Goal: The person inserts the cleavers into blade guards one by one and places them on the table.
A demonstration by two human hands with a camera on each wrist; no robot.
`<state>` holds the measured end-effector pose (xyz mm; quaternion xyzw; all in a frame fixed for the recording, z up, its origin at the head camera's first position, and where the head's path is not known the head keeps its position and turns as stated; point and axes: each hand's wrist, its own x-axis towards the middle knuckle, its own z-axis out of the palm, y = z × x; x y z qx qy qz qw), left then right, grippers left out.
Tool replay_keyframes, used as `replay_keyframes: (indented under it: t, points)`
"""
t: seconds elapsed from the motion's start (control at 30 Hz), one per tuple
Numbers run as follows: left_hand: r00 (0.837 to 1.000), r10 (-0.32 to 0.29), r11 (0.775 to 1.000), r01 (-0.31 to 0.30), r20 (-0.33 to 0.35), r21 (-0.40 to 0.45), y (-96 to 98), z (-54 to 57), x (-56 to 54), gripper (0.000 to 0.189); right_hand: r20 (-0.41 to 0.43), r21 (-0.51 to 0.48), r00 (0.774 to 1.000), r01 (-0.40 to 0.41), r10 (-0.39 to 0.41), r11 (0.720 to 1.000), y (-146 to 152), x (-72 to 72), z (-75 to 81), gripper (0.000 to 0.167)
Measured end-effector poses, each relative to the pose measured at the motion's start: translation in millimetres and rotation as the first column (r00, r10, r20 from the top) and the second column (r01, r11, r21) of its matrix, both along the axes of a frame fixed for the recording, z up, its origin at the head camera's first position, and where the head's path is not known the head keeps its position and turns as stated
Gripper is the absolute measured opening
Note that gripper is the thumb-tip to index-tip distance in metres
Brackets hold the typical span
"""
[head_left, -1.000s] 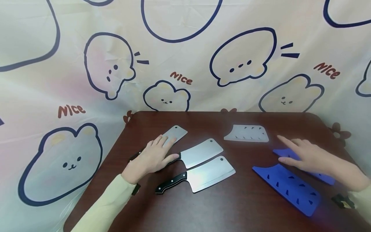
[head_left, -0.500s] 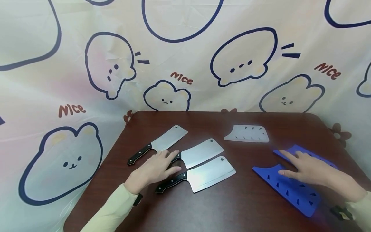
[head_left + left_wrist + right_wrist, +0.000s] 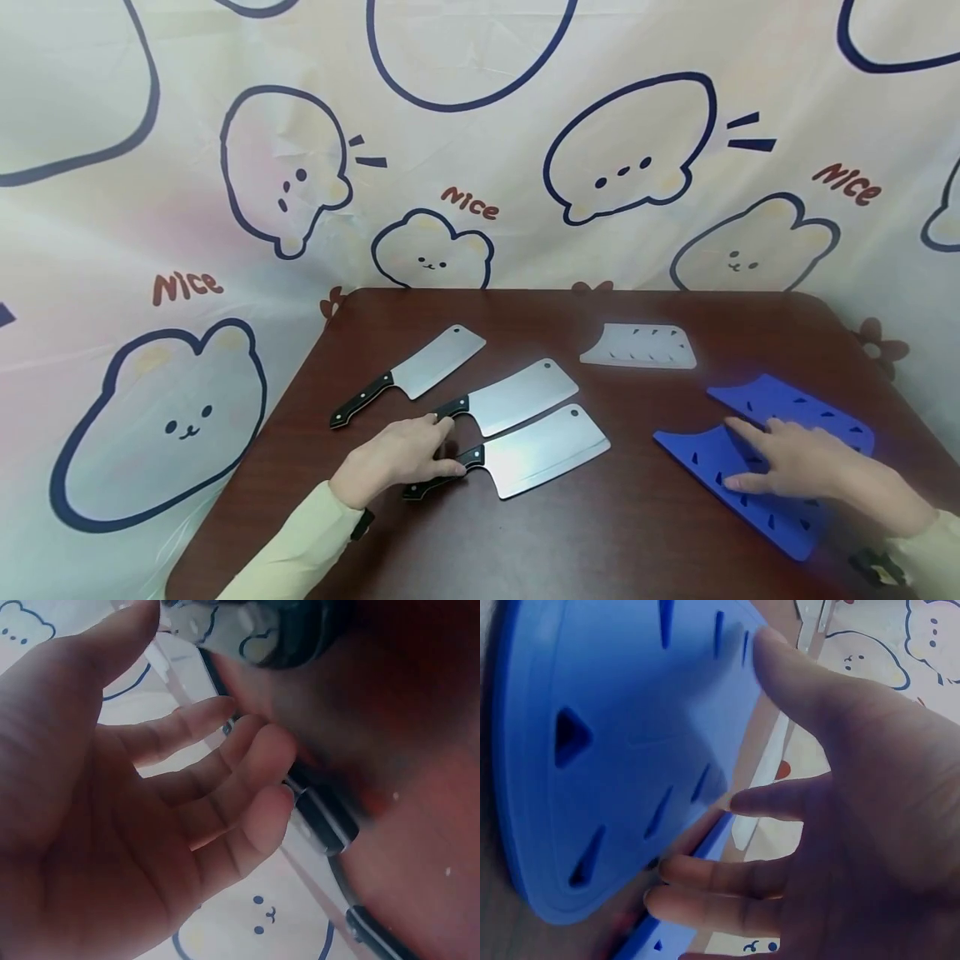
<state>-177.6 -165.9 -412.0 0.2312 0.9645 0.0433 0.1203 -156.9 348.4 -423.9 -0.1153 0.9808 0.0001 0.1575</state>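
Note:
My left hand (image 3: 397,454) is over the handle of the nearest cleaver (image 3: 543,454), its thumb beside the black handle. In the left wrist view that handle (image 3: 259,634) lies near the thumb, and the loosely bent fingers are not closed around it. A middle cleaver (image 3: 521,396) lies just behind, its handle partly hidden by the hand. My right hand (image 3: 813,467) hovers over the near blue blade sheath (image 3: 712,458), fingers spread. The right wrist view has the thumb tip close to the sheath's edge (image 3: 630,712); whether they touch I cannot tell.
A third cleaver (image 3: 442,358) lies at the back left of the brown table (image 3: 570,542). Another blue sheath (image 3: 787,404) sits behind the near one. A white sheath (image 3: 641,346) is at the back, before a patterned cloth (image 3: 510,150).
My left hand has come from above the far cleaver, past the middle one, to the nearest handle. My right hand has shifted nearer, from the rear blue sheath to the front one.

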Motion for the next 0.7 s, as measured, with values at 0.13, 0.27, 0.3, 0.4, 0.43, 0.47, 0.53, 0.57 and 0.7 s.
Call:
replay_keyframes:
  t: [0.13, 0.27, 0.3, 0.4, 0.43, 0.47, 0.53, 0.57, 0.7]
  points:
    - [0.999, -0.015, 1.000, 0.015, 0.044, -0.005, 2.0, -4.4, 1.3, 0.044, 0.021, 0.009, 0.999, 0.023, -0.023, 1.000, 0, 1.8, -3.7, 0.112]
    - [0.996, -0.019, 1.000, 0.018, 0.084, 0.003, 4.6, -4.5, 2.9, 0.039, 0.058, -0.009, 0.998, 0.040, -0.039, 0.999, -2, -0.1, -4.5, 0.115]
    - [0.996, -0.020, 1.000, 0.020, 0.088, 0.000, 5.3, -4.2, 3.0, 0.038, 0.070, -0.014, 0.997, 0.045, -0.044, 0.999, -3, -0.7, -4.4, 0.116]
    - [0.996, -0.028, 0.999, 0.030, 0.085, -0.018, 7.5, -4.1, 2.2, 0.035, 0.101, -0.031, 0.993, 0.066, -0.063, 0.997, -5, -2.7, -3.5, 0.119]
    - [0.996, -0.030, 0.999, 0.033, 0.083, -0.027, 8.3, -4.4, 1.6, 0.034, 0.109, -0.034, 0.992, 0.071, -0.067, 0.997, -5, -3.1, -3.5, 0.119]
    - [0.996, -0.032, 0.999, 0.035, 0.081, -0.037, 8.9, -4.9, 0.8, 0.033, 0.115, -0.039, 0.991, 0.079, -0.074, 0.996, -6, -3.6, -2.9, 0.120]
    - [0.997, -0.041, 0.997, 0.045, 0.072, -0.062, 10.1, -5.4, -1.0, 0.031, 0.114, -0.043, 0.990, 0.087, -0.081, 0.995, -7, -4.3, -2.7, 0.121]
    - [0.997, -0.044, 0.996, 0.049, 0.069, -0.069, 10.9, -5.4, -2.1, 0.031, 0.112, -0.044, 0.990, 0.089, -0.084, 0.995, -7, -4.6, -2.3, 0.121]
    - [0.995, -0.044, 0.997, 0.049, 0.089, -0.056, 12.8, -3.9, -7.6, 0.033, 0.055, -0.036, 0.995, 0.088, -0.086, 0.995, -6, -9.1, -1.4, 0.121]
